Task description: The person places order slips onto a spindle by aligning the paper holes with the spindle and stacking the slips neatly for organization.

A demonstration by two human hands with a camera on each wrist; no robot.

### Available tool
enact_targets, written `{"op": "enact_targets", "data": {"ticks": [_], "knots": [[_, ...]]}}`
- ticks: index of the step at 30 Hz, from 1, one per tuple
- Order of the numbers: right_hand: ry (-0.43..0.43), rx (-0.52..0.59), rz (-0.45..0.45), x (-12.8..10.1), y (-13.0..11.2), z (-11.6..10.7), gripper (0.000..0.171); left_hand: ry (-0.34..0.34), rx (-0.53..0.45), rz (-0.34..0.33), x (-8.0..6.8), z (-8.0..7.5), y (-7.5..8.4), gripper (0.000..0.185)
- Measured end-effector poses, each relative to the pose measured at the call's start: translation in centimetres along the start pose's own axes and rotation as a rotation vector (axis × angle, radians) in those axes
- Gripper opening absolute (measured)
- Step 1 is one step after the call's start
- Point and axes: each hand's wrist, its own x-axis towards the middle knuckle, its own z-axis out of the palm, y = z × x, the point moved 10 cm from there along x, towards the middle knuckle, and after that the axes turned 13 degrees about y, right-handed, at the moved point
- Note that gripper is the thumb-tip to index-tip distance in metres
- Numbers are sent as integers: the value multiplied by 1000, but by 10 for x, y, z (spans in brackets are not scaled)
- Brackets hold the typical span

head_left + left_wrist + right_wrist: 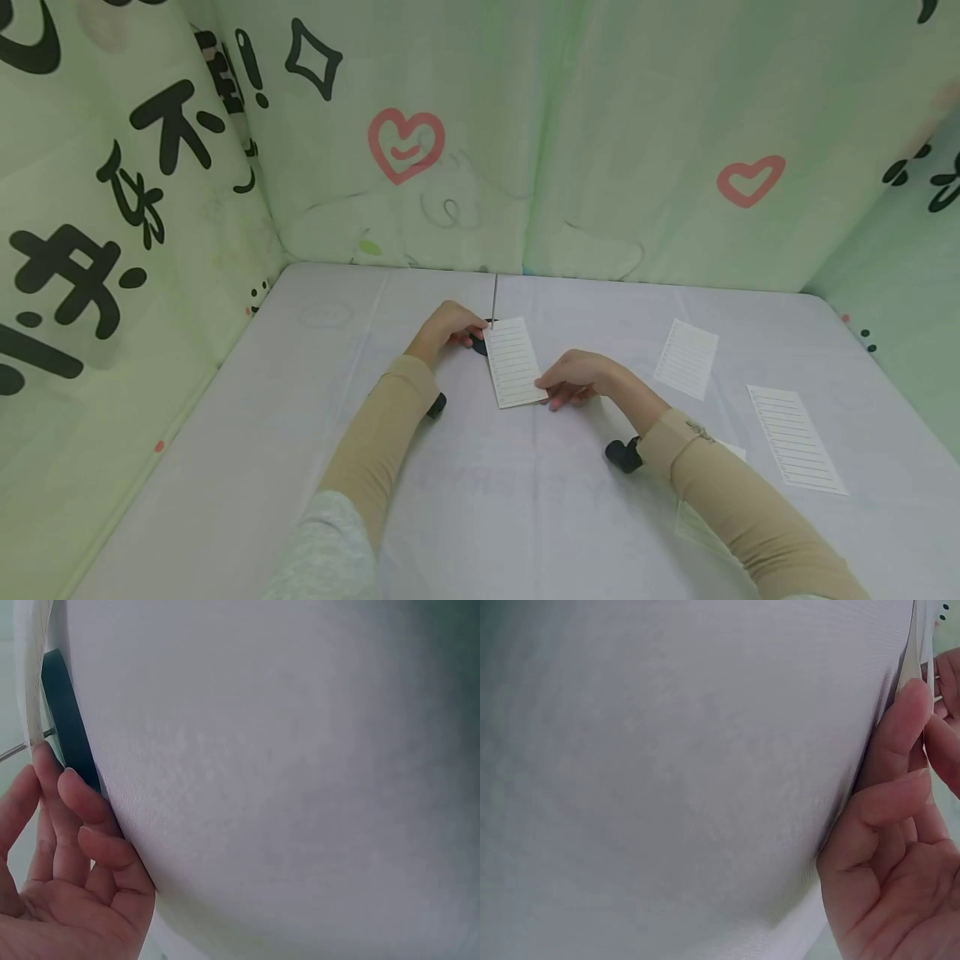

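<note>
Both hands hold one lined paper slip (514,363) at the middle of the table, tilted slightly. My left hand (450,322) pinches its upper left corner, and my right hand (577,377) pinches the lower right one. Close by the slip's upper edge stands a thin metal rod (495,296) on a black base (477,343), which the slip partly covers. In the left wrist view the black base (71,724) lies just beyond my fingertips, with the slip's edge (31,682) beside it. Whether the rod passes through the paper, I cannot tell.
To the right lie more lined slips, one farther back (687,358) and one nearer the side (797,439). Another slip (697,525) is partly hidden under my right forearm. A green printed curtain (637,108) borders the white table (465,517).
</note>
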Motion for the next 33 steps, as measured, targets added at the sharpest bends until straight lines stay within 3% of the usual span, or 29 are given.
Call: {"op": "enact_targets", "data": {"ticks": [8, 13, 17, 20, 26, 33], "knots": [[41, -100, -108, -12, -7, -14, 26, -22, -6, -2, -4, 1, 1, 26], [80, -202, -341, -41, -23, -26, 32, -24, -20, 12, -3, 0, 1, 26], [185, -349, -550, -75, -30, -34, 37, -18, -17, 15, -2, -1, 1, 26], [292, -445, -645, -100, -27, -40, 42, -16, -3, 10, 0, 0, 0, 26], [466, -629, -640, -135, 0, -53, 52, -12, 20, -8, 4, 1, -3, 26], [548, -669, -536, -149, 47, -77, 63, -28, -3, 13, 1, 2, 0, 27]]}}
